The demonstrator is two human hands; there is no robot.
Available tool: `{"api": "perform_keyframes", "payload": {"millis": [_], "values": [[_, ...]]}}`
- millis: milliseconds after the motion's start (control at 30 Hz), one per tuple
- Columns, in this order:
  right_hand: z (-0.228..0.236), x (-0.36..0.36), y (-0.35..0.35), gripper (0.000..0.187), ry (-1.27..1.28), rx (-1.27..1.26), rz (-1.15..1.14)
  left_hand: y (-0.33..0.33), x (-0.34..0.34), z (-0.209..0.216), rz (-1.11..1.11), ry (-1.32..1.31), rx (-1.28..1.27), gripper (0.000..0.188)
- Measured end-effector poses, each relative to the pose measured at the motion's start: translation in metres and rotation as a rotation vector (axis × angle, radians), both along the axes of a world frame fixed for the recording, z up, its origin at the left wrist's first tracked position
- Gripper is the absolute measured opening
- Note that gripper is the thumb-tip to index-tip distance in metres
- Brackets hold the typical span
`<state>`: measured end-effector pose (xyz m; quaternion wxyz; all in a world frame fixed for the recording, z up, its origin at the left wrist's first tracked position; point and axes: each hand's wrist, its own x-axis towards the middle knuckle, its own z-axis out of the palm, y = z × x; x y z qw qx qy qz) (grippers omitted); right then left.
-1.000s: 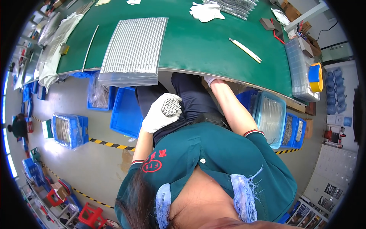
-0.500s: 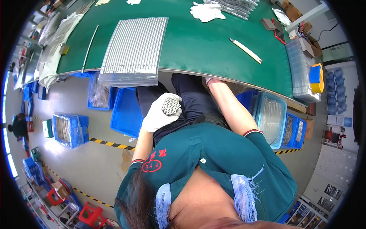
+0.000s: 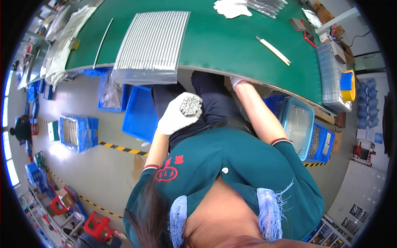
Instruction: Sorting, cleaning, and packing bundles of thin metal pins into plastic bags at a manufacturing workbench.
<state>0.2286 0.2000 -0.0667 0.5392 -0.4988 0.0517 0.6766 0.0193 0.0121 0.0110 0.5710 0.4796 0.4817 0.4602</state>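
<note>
My left hand (image 3: 173,118), in a white glove, is closed around a bundle of thin metal tubes (image 3: 191,106) above my lap. The tubes' round open ends face up; the rest of their length is hidden. My right arm reaches forward under the table's front edge. Only the gloved wrist of my right hand (image 3: 237,81) shows there, and its fingers are out of sight. On the green table (image 3: 223,45), a clear plastic bag holding a row of metal tubes (image 3: 152,41) overhangs the front edge. A single thin tube (image 3: 102,43) lies left of it.
A white-handled cutter (image 3: 274,51) and white gloves (image 3: 232,8) rest on the table. Clear plastic trays (image 3: 330,74) with a yellow tape roll (image 3: 347,85) stand at its right end. Blue bins (image 3: 140,113) sit below at left; a clear-lidded bin (image 3: 298,128) stands at right.
The view has shifted slightly, so the table and its things sit higher and further right. My left hand still holds the tubes; my right hand stays under the table edge.
</note>
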Motion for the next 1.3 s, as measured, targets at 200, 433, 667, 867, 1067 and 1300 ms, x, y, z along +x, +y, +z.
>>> {"api": "perform_keyframes", "payload": {"millis": [200,433,667,867,1067,1300], "values": [[0.020,0.040,-0.065,0.015,0.303,0.003,0.554,-0.001,-0.005,-0.012,-0.012,-0.086,-0.054,0.040],[0.120,0.037,-0.113,0.041,-0.309,0.289,1.415,0.000,-0.002,-0.008,-0.041,-0.085,-0.118,0.041],[0.127,0.024,-0.115,0.039,-0.301,0.290,1.420,0.000,0.004,-0.003,-0.057,0.014,-0.099,0.039],[0.130,0.024,-0.118,0.035,-0.366,0.467,1.145,0.002,0.000,-0.003,-0.071,-0.003,-0.051,0.039],[0.143,0.029,-0.103,0.035,-0.142,0.658,0.606,0.001,-0.001,-0.007,-0.076,0.012,-0.042,0.039],[0.148,0.017,-0.101,0.034,0.622,0.534,0.420,0.001,-0.001,-0.007,-0.077,-0.015,-0.057,0.038]]}}
